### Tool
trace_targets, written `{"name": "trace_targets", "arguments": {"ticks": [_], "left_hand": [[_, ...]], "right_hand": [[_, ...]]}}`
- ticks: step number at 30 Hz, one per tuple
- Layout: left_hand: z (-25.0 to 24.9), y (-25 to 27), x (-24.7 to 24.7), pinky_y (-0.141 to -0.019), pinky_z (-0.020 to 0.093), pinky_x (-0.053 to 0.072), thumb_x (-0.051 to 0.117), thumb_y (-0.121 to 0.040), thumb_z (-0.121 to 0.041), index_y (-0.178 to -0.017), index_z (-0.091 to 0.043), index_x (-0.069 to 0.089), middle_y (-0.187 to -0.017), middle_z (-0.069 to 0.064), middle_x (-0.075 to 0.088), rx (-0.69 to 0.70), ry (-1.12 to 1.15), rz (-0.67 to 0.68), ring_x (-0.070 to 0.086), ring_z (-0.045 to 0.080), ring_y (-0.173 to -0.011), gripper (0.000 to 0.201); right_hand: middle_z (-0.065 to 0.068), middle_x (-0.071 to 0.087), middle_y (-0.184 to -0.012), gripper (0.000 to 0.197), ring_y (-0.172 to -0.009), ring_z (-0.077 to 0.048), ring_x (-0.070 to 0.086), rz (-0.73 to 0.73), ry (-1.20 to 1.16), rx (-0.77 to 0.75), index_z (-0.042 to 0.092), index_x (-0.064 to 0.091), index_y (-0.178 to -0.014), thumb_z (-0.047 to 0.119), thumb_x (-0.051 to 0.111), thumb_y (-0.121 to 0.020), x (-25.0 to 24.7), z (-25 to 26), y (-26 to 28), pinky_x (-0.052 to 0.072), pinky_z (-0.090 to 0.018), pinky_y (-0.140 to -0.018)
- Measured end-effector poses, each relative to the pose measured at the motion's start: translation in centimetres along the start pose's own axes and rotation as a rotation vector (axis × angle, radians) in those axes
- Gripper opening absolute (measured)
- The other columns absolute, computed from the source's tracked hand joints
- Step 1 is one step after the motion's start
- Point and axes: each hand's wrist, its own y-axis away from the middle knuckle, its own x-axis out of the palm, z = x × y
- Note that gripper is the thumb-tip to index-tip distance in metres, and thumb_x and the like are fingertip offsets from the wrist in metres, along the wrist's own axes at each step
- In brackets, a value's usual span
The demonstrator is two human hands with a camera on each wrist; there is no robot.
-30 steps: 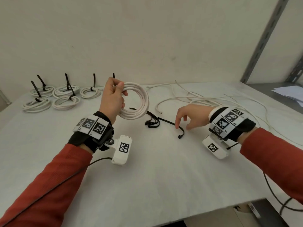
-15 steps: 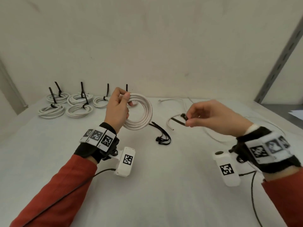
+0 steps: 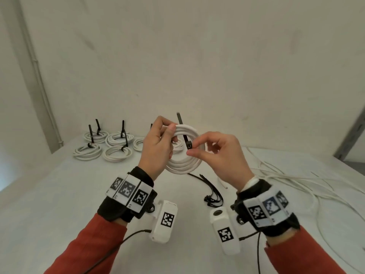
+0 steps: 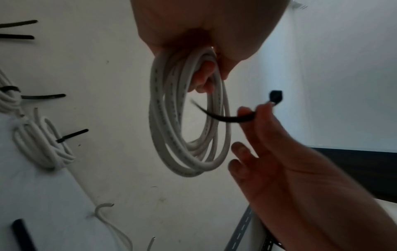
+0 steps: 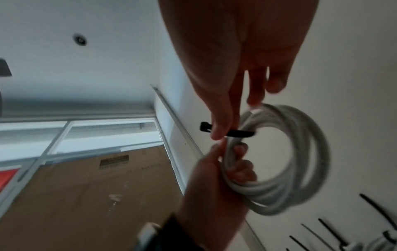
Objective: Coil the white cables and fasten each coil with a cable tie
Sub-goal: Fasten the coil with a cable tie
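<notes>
**Tie lifted from the table and brought to the coil**

Now the fingers point(image 3: 194, 144) of the right hand point(image 3: 221, 155) pinch a black cable tie point(image 3: 184, 135) just below its square head, the strap running up and away across the opening of the white coil point(image 3: 183, 165). A second ago that hand was down on the table point(image 3: 59, 204), closing on a single loose tie; half a second ago it had the tie in the air; it has since carried it left to meet the coil. The left hand point(image 3: 156, 147) has kept its fingers curled round the coil's top left arc, holding it upright above the table, and has raised it slightly toward the face.

From the left wrist view the strap's tip pokes into the ring without yet wrapping the strands. So the pick-up is done, and the threading looks about to begin.

Further out, spare ties point(image 3: 213, 196) lie near on the table, finished coils point(image 3: 110, 147) sit far left, and loose white cable point(image 3: 296, 178) sprawls on the right.
</notes>
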Motion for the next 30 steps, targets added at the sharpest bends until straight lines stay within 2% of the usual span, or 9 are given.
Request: {"name": "trace_targets", "arguments": {"ticks": [2,4,7,12,16,20,25,27,30], "left_hand": [[-0.7,0.2,0.1,-0.042,0.027,0.033,0.044,-0.1,-0.018,-0.083,-0.021,0.048,-0.065,0.0,0.054,0.022,0.018,0.021,0.037,0.014,-0.043,0.018],[-1.2,0.4,0.2,-0.042,0.027,0.034,0.044,-0.1,-0.018,-0.082,-0.021,0.048,-0.06,-0.006,0.053,0.029,0.038,0.039,0.037,0.014,-0.043,0.019],[-1.7,0.6,0.6,-0.042,0.027,0.034,0.044,-0.1,-0.016,-0.083,-0.019,0.048,-0.057,-0.009,0.051,0.034,0.05,0.082,0.037,0.012,-0.043,0.018],[-1.5,1.0,1.1,-0.043,0.029,0.041,0.044,-0.1,-0.02,-0.083,-0.024,0.049,-0.065,-0.011,0.055,0.001,-0.027,0.107,0.043,0.012,-0.042,0.018],[-1.4,1.1,1.4,-0.046,0.031,0.042,0.044,-0.1,-0.026,-0.079,-0.032,0.047,-0.065,-0.015,0.057,-0.057,-0.061,0.146,0.044,0.014,-0.042,0.022],[-1.3,0.9,1.5,-0.046,0.027,0.039,0.045,-0.099,-0.022,-0.085,-0.021,0.048,-0.064,-0.016,0.056,-0.084,0.006,0.173,0.041,0.008,-0.046,0.014],[-1.0,0.9,1.3,-0.047,0.023,0.041,0.045,-0.098,-0.023,-0.085,-0.021,0.047,-0.061,-0.018,0.058,-0.033,-0.039,0.223,0.041,0.007,-0.046,0.013],[-0.9,1.0,1.4,-0.047,0.024,0.041,0.045,-0.098,-0.024,-0.084,-0.026,0.047,-0.069,-0.012,0.065,-0.031,-0.06,0.241,0.042,0.009,-0.046,0.015],[-0.6,1.1,1.6,-0.049,0.025,0.043,0.045,-0.097,-0.029,-0.083,-0.029,0.046,-0.089,0.003,0.07,-0.061,-0.063,0.274,0.043,0.012,-0.047,0.015]], "right_hand": [[0.012,0.057,-0.085,0.018,-0.081,-0.006,0.049,-0.085,0.049,-0.117,0.031,0.072,-0.073,0.02,0.085,-0.065,0.6,-0.3,-0.5,0.039,-0.019,-0.076],[0.006,0.046,-0.092,0.02,-0.09,-0.009,0.046,-0.17,0.062,-0.218,0.029,0.072,-0.075,0.017,0.084,-0.065,0.9,-0.4,-0.8,0.036,-0.017,-0.084],[0.0,0.046,-0.099,0.019,-0.092,-0.01,0.049,-0.234,0.007,-0.288,0.023,0.07,-0.075,0.013,0.084,-0.066,1.1,-0.6,-1.3,0.04,-0.022,-0.086],[-0.005,0.055,-0.111,0.014,-0.097,-0.018,0.061,-0.183,-0.164,-0.25,0.013,0.071,-0.076,0.005,0.081,-0.07,0.7,-1.3,-1.9,0.051,-0.038,-0.088],[-0.001,0.058,-0.113,0.013,-0.11,-0.023,0.06,-0.175,-0.276,-0.086,0.014,0.072,-0.075,0.011,0.082,-0.068,0.7,-1.8,-1.7,0.049,-0.049,-0.094],[0.001,0.061,-0.108,0.013,-0.096,-0.018,0.064,-0.185,-0.402,0.067,0.022,0.073,-0.073,0.027,0.079,-0.063,0.8,-1.5,-1.7,0.05,-0.035,-0.092],[-0.002,0.069,-0.083,0.02,-0.072,-0.011,0.063,-0.153,-0.597,0.268,0.011,0.068,-0.082,0.024,0.073,-0.068,0.7,-0.6,-1.4,0.05,-0.02,-0.066],[0.0,0.068,-0.072,0.021,-0.064,-0.009,0.063,-0.142,-0.67,0.321,0.008,0.066,-0.083,0.023,0.072,-0.069,0.5,-0.3,-1.4,0.049,-0.018,-0.059],[-0.003,0.068,-0.071,0.024,-0.067,-0.015,0.064,-0.179,-0.701,0.353,0.007,0.067,-0.082,0.023,0.074,-0.066,0.1,-0.4,-1.6,0.052,-0.025,-0.066]]}}
